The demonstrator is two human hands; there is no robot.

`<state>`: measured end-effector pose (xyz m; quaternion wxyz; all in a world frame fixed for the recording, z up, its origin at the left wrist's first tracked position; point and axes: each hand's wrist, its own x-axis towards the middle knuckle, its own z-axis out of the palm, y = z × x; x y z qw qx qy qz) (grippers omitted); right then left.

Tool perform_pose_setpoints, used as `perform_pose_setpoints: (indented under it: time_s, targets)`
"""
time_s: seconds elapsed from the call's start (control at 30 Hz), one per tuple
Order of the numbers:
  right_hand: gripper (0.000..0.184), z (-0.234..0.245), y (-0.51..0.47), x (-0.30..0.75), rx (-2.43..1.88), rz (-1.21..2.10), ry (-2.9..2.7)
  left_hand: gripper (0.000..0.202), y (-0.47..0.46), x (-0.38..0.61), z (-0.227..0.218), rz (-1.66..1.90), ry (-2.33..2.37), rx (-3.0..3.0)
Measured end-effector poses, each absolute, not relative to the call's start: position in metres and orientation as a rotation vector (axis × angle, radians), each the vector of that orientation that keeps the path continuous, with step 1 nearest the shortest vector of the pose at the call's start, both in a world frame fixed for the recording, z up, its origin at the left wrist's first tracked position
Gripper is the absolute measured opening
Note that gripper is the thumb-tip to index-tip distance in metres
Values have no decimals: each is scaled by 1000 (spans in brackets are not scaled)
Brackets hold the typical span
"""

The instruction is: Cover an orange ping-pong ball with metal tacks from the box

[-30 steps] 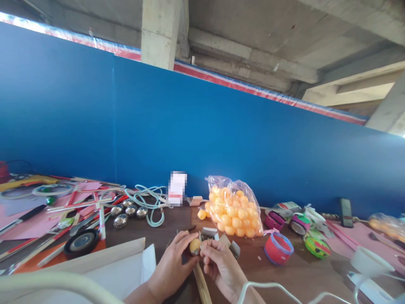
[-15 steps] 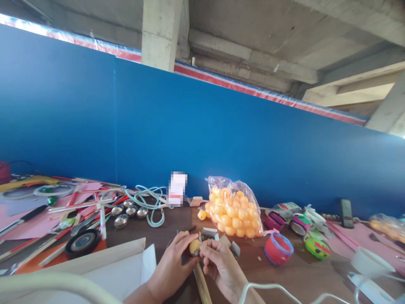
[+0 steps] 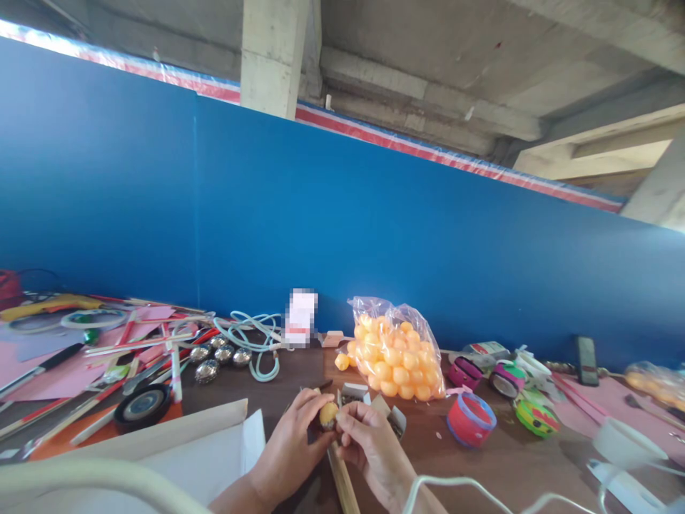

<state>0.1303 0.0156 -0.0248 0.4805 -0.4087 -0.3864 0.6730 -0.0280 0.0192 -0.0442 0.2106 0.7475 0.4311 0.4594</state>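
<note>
Between the fingers and thumb of my left hand (image 3: 289, 450) is a small yellow-orange ball (image 3: 328, 412) with a dark, shiny patch on its lower side. My right hand (image 3: 375, 444) is closed in a pinch at the ball's right side; whatever lies between those fingertips is too small to make out. Below the ball, a wooden stick (image 3: 344, 480) runs toward me between both hands. Just behind my right hand stand small open cardboard boxes (image 3: 397, 420) with dark little pieces in them.
A clear bag of orange balls (image 3: 396, 357) stands behind the hands. To the left are silver balls (image 3: 207, 370), a black wheel (image 3: 142, 408), a pale cord (image 3: 262, 368) and a white box (image 3: 176, 464). Rolls of tape (image 3: 471, 421) lie right. A blue partition (image 3: 321, 214) closes the back.
Both hands stay almost in place around the ball. The ball has turned slightly and my right fingertips have shifted a little at its side.
</note>
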Motion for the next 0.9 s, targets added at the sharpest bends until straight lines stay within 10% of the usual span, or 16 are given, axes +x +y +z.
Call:
perform_pose_setpoints:
  time_s: [0.67,0.9]
  targets:
    - [39,-23,16,131,-1075,1511,-1013,40,18,-26,-37,1307,1183,1952]
    - [16,-10,3,154,-1679,800,-1912,34,31,-33,-45,1370,1178,1703]
